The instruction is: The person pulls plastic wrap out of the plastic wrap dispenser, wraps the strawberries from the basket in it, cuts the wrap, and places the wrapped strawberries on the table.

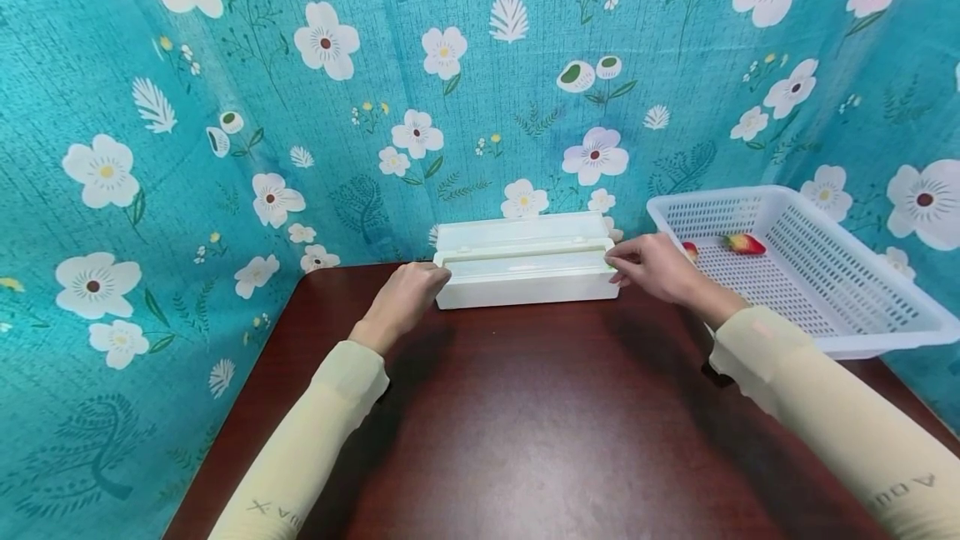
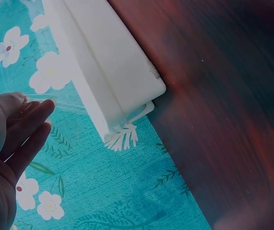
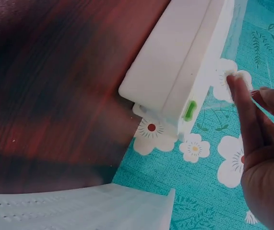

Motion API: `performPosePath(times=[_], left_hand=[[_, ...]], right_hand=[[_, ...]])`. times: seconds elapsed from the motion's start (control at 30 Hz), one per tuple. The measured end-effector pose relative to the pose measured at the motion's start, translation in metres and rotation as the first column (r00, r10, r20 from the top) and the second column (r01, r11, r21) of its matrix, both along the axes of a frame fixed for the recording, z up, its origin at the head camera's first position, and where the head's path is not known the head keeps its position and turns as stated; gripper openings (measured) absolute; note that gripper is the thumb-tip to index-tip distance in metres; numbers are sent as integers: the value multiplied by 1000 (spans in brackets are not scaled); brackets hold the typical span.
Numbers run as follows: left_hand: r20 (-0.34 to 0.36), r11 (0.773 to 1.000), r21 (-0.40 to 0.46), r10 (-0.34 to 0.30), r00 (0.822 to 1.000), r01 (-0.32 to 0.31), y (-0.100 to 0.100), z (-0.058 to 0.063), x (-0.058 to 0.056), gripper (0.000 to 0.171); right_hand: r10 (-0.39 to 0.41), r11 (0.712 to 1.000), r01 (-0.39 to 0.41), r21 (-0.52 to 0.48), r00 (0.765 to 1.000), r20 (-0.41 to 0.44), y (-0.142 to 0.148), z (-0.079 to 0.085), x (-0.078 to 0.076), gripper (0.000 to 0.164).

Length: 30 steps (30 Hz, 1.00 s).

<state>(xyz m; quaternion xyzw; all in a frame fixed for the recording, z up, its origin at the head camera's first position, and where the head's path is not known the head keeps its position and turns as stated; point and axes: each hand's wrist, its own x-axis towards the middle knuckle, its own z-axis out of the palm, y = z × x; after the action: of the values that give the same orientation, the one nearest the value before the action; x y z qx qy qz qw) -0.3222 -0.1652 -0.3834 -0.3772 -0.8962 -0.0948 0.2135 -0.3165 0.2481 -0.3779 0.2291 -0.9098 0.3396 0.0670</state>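
A long white cling film dispenser [image 1: 528, 290] stands near the back edge of the table, its see-through lid [image 1: 521, 230] raised behind. At its left end my left hand [image 1: 408, 294] pinches clear film [image 2: 62, 103] between thumb and fingers. The film stretches from those fingertips toward the box. My right hand [image 1: 660, 269] is at the opposite end, also pinching the film's edge with thumb and fingertips. A small green slider [image 3: 190, 110] shows on the box beside the right hand. How much film is out cannot be made out.
To the right, a white perforated plastic basket [image 1: 862, 273] holds a red-and-yellow strawberry [image 1: 745, 245] and another red fruit [image 1: 690, 251], partly hidden by the rim. The dark reddish table [image 1: 525, 423] extends in front. A teal flowered cloth [image 1: 480, 107] hangs close behind the box.
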Motion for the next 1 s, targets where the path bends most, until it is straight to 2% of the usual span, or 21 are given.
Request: performPosePath(times=[0.07,0.17,0.33,0.5,0.77,1.0], left_hand=[[1,1000,6,-5,1000,5,-1,-1,0,33],[9,1000,4,2,1000,-2,-1,0,2,33],[15,1000,-3,18,1000,-18,-2,-2,5,30],[9,1000,0,15,1000,-15,-4,-4,12,26],[-22,1000,0,1,1000,-1,-5,-3,23,25],[-38,1000,-7,-8,999,8,-5,-1,29,14]], right_hand=[[14,998,-9,63,996,-83,1,-2,1,13],[46,992,-21,125,979,-199,3,-5,1,12],[98,987,-56,149,952,-290,4,-10,3,10],[149,977,-86,194,930,-336,5,-10,7,12],[177,970,-94,226,906,-384,7,-7,15,18],[170,969,-90,232,919,-357,11,-3,24,21]])
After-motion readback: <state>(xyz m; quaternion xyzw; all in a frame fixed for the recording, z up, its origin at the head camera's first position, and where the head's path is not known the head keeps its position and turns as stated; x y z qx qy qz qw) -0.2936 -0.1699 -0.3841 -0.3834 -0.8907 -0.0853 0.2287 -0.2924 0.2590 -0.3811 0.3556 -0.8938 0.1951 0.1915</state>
